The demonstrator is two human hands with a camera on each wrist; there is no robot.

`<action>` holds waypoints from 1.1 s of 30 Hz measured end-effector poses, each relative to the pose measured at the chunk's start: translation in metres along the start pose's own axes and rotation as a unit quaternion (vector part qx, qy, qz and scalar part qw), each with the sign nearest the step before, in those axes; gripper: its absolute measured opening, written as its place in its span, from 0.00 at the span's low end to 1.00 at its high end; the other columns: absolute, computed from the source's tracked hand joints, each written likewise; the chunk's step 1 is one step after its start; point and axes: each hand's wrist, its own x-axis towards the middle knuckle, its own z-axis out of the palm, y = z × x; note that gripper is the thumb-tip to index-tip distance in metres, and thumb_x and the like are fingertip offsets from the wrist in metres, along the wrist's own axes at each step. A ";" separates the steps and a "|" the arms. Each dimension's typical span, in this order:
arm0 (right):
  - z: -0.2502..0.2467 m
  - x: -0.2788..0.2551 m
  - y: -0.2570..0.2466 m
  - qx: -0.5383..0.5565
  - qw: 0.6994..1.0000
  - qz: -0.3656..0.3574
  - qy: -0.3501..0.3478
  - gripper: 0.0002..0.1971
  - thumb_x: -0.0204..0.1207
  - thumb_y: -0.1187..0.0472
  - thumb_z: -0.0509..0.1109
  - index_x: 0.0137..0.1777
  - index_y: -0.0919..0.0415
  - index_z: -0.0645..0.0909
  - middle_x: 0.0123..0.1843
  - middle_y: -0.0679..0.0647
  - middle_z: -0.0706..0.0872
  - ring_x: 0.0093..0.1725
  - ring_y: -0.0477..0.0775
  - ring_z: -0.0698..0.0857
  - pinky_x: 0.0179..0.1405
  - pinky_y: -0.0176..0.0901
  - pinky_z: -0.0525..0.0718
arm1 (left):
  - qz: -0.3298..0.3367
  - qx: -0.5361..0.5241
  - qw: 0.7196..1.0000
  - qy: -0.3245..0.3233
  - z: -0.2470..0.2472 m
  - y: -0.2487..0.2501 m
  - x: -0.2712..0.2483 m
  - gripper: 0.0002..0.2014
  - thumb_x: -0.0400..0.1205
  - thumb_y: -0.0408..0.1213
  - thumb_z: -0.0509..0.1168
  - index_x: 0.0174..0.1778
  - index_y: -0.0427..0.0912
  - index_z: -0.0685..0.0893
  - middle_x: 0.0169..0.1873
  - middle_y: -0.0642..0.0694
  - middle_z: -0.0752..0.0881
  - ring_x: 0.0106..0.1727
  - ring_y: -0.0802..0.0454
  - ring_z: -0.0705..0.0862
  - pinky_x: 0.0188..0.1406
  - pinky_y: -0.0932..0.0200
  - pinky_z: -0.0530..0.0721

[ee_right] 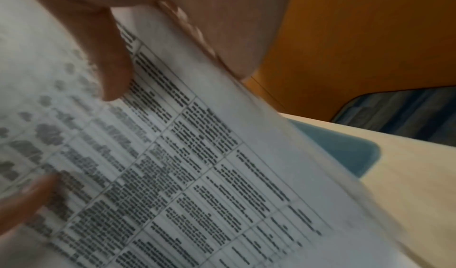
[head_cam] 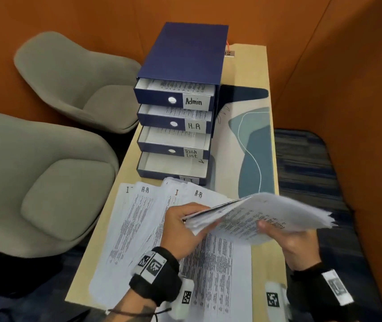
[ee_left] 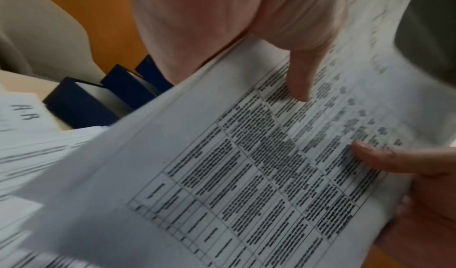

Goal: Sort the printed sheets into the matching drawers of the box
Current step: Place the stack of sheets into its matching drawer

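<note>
Holding a thick stack of printed sheets (head_cam: 262, 214) between both hands, we have it lifted off the table (head_cam: 271, 70), on the near side of the blue box (head_cam: 185, 52). Our left hand (head_cam: 183, 228) pinches the stack's edge, thumb on top and fingers curled under; our right hand (head_cam: 294, 242) cups the other side from below, its thumb pressed on the printed face.

More loose sheets (head_cam: 153, 231) lie fanned on the table just in front of the box, with handwritten headings such as "H.R" at their tops.

The box has 4 drawers, all pulled open in steps: Admin (head_cam: 176, 94) on top, then H.R (head_cam: 176, 119), then Task List (head_cam: 173, 145), and a lowest drawer (head_cam: 173, 168) whose label is half hidden by the paper. The upper 3 already hold printed pages; the lowest looks bare.

We judge the step in hand to be gathering or leafing through the stack to read headings. The next move calls for freeing 1 sheet, reading its heading and carrying it to the drawer with that label.

Only the head view shows the labels and headings. The 2 wrist views instead show a gridded table of text on the held page, too blurred to read, with both thumbs lying on it.

Beyond the box stand 2 grey chairs (head_cam: 74, 73) against an orange wall.
</note>
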 end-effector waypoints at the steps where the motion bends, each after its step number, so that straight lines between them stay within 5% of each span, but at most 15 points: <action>1: 0.003 -0.002 -0.006 0.006 1.000 -0.011 0.002 0.25 0.59 0.73 0.86 0.56 0.59 0.87 0.52 0.56 0.95 0.54 0.58 0.93 0.53 0.55 0.93 | 0.016 0.005 1.000 -0.007 0.002 0.004 -0.002 0.13 0.74 0.28 0.81 0.43 0.52 0.93 0.39 0.66 0.93 0.42 0.69 0.91 0.41 0.71 0.86; 3: 0.004 -0.007 -0.018 0.026 0.999 -0.038 -0.004 0.24 0.61 0.73 0.81 0.57 0.56 0.87 0.54 0.55 0.95 0.56 0.56 0.93 0.52 0.49 0.93 | 0.030 -0.020 0.999 -0.017 0.004 0.014 -0.003 0.16 0.69 0.30 0.83 0.48 0.52 0.90 0.41 0.68 0.93 0.45 0.69 0.91 0.40 0.74 0.86; 6: -0.002 -0.011 -0.019 0.032 0.999 -0.035 -0.021 0.26 0.57 0.66 0.92 0.56 0.54 0.89 0.53 0.52 0.95 0.54 0.52 0.94 0.48 0.42 0.93 | 0.058 -0.016 0.998 0.017 0.000 0.014 -0.006 0.21 0.64 0.37 0.84 0.54 0.48 0.91 0.47 0.61 0.94 0.50 0.61 0.93 0.43 0.68 0.90; 8: -0.005 -0.009 -0.008 -0.004 0.999 -0.030 -0.019 0.24 0.57 0.64 0.93 0.53 0.53 0.90 0.52 0.55 0.95 0.53 0.56 0.94 0.48 0.49 0.94 | 0.030 0.004 0.999 0.044 -0.005 -0.003 -0.005 0.18 0.64 0.42 0.85 0.50 0.50 0.93 0.46 0.55 0.95 0.49 0.53 0.94 0.43 0.59 0.93; 11: 0.002 -0.008 -0.008 -0.015 0.999 -0.044 -0.021 0.22 0.61 0.72 0.82 0.47 0.42 0.94 0.48 0.55 0.96 0.48 0.56 0.95 0.47 0.59 0.94 | -0.014 -0.014 0.998 0.060 -0.001 -0.014 -0.009 0.15 0.65 0.43 0.85 0.46 0.60 0.95 0.45 0.50 0.95 0.49 0.46 0.95 0.45 0.41 0.95; 15: 0.001 -0.016 -0.024 0.013 0.996 -0.079 -0.034 0.23 0.60 0.72 0.79 0.48 0.43 0.94 0.46 0.50 0.96 0.46 0.53 0.95 0.40 0.46 0.94 | 0.020 -0.037 0.996 0.073 0.004 -0.004 -0.019 0.15 0.64 0.38 0.85 0.45 0.53 0.95 0.45 0.51 0.96 0.51 0.52 0.95 0.47 0.56 0.93; 20: -0.001 -0.022 0.011 -0.007 0.999 0.016 -0.028 0.24 0.57 0.73 0.84 0.55 0.62 0.89 0.50 0.58 0.95 0.52 0.60 0.95 0.45 0.51 0.95 | -0.054 -0.013 0.996 0.074 0.001 -0.032 -0.024 0.14 0.65 0.42 0.87 0.44 0.48 0.96 0.43 0.44 0.95 0.47 0.39 0.94 0.46 0.39 0.94; 23: -0.004 -0.027 0.019 -0.011 1.000 0.017 0.003 0.30 0.56 0.67 0.92 0.57 0.70 0.85 0.50 0.62 0.94 0.52 0.59 0.94 0.47 0.48 0.94 | -0.041 -0.009 0.997 0.059 0.002 -0.030 -0.027 0.15 0.62 0.45 0.88 0.43 0.54 0.95 0.39 0.47 0.95 0.43 0.44 0.94 0.41 0.51 0.94; 25: -0.006 -0.028 0.013 -0.008 1.000 -0.005 0.009 0.22 0.55 0.61 0.92 0.48 0.68 0.90 0.45 0.61 0.95 0.46 0.57 0.94 0.43 0.44 0.93 | -0.035 0.001 0.998 0.053 -0.003 -0.033 -0.026 0.16 0.61 0.45 0.89 0.41 0.48 0.95 0.40 0.46 0.94 0.44 0.46 0.93 0.46 0.50 0.92; 28: -0.004 -0.017 0.018 -0.055 0.997 -0.022 -0.045 0.09 0.63 0.63 0.87 0.44 0.60 0.96 0.46 0.58 0.96 0.47 0.59 0.94 0.47 0.56 0.93 | -0.076 -0.018 0.996 0.049 -0.007 -0.048 -0.019 0.17 0.55 0.47 0.75 0.37 0.44 0.95 0.43 0.43 0.94 0.49 0.43 0.92 0.51 0.55 0.88; 31: 0.000 -0.008 0.027 -0.069 0.995 0.029 -0.060 0.12 0.61 0.50 0.78 0.45 0.49 0.96 0.47 0.55 0.96 0.51 0.59 0.94 0.58 0.63 0.90 | -0.081 -0.011 0.996 0.045 0.000 -0.051 -0.017 0.16 0.55 0.44 0.73 0.36 0.44 0.96 0.40 0.44 0.94 0.45 0.44 0.92 0.44 0.58 0.87; 33: 0.000 -0.004 0.029 -0.067 0.996 0.040 -0.050 0.13 0.61 0.51 0.78 0.45 0.49 0.96 0.47 0.55 0.96 0.51 0.58 0.94 0.58 0.62 0.90 | -0.053 0.000 0.998 0.046 0.001 -0.043 -0.016 0.14 0.57 0.42 0.74 0.38 0.45 0.96 0.40 0.46 0.94 0.45 0.49 0.92 0.45 0.60 0.87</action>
